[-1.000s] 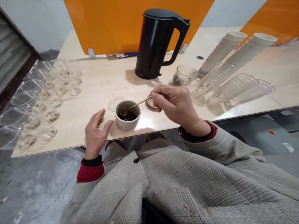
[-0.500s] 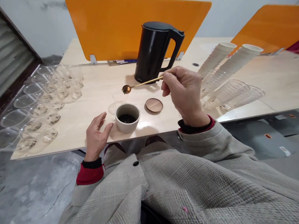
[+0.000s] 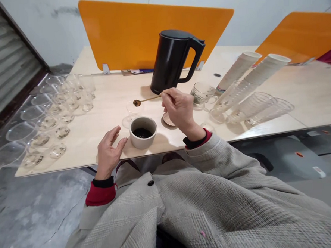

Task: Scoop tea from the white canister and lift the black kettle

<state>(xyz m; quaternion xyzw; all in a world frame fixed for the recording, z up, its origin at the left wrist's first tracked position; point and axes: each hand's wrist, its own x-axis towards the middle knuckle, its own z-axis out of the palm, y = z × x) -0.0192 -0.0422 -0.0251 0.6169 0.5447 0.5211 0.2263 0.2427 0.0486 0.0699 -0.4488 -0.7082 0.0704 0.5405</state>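
My right hand (image 3: 179, 110) pinches the thin handle of a gold spoon (image 3: 149, 99). The spoon's bowl carries a small heap of dark, dry bits that look like tea leaves. It is at the mouth of a clear plastic cup (image 3: 128, 121), whose outline is faint; whether the bowl is inside or above it, I cannot tell. Just left of a pale grey pot (image 3: 143, 142), half filled with dark leaves, my left hand (image 3: 110, 151) stays open with thumb and fingers apart, holding nothing. A round wooden lid (image 3: 168, 119) lies partly hidden behind my right hand.
Rows of clear cups (image 3: 43, 122) with dark bits inside stand at the left. A black kettle (image 3: 171, 60) stands before an orange divider (image 3: 121, 37). At the right are a glass mug (image 3: 203, 93), stacked paper cups (image 3: 272, 68) and stacked clear cups (image 3: 251, 105).
My right hand has moved left with the loaded spoon, bringing its bowl slightly left and to the clear cup. The glass mug has come into view. My left hand holds its place.
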